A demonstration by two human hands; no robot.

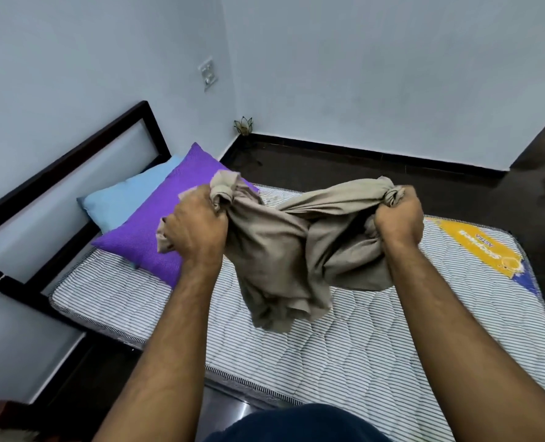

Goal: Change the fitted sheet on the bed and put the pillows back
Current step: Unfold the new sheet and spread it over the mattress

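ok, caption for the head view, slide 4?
Both hands, left hand and right hand, grip a bunched beige sheet above the bare striped mattress; two pillows near the headboard.

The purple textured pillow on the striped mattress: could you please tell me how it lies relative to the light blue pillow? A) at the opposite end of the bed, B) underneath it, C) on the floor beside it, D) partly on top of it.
D: the purple textured pillow overlaps the light blue pillow, covering its near side, both at the headboard end of the striped mattress.
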